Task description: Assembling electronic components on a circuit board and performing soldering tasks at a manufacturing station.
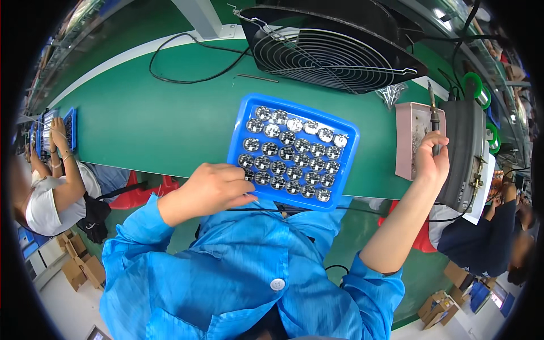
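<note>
A blue plastic tray (352, 161) stands in front of me, with rows of small round circuit boards (287, 153) in it. My left hand (212, 188) is at the tray's near left corner. Its fingers are curled together beside the boards there, and what they pinch, if anything, is hidden. Over on the right, my right hand (433, 157) is closed around the handle of a soldering iron (434, 116). The iron's tip points away from me, above a pink box (403, 141).
A large black fan (334, 54) with a wire guard stands behind the tray. Right of the pink box are a dark grey unit (462, 153) and green solder spools (476, 90). A black cable (187, 81) and a thin rod (258, 77) lie on the green bench (158, 124). Other people sit either side.
</note>
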